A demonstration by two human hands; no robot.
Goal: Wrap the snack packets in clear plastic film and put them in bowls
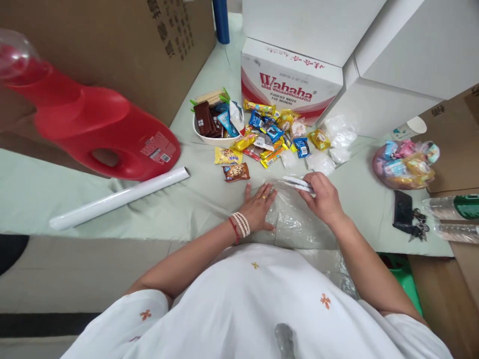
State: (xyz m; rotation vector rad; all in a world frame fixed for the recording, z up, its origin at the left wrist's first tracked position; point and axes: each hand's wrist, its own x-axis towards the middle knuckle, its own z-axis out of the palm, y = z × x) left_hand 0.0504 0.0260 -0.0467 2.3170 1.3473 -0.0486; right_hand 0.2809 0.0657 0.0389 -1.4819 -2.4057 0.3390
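My left hand (258, 207) lies open on the near part of the table, fingers spread, pressing on a sheet of clear plastic film (295, 214). Over the film's far edge, my right hand (322, 197) is closed around a slim white scissors-like tool (298, 183), its two parts pointing left. Exactly what this tool is cannot be made out. The film drapes toward the table's front edge. Just beyond my left hand are a brown cookie packet (236, 172) and a yellow cookie packet (228, 156). Further back sits a pile of wrapped snacks (275, 132).
A white bowl of snacks (219, 141) stands behind the packets. Left are a white roll (119, 197) and a large red jug (108, 129). A Wahaha carton (292, 82) blocks the back. Rightward are crumpled clear plastic (340, 132), a filled pink bowl (383, 177), keys (419, 223) and bottles (456, 232).
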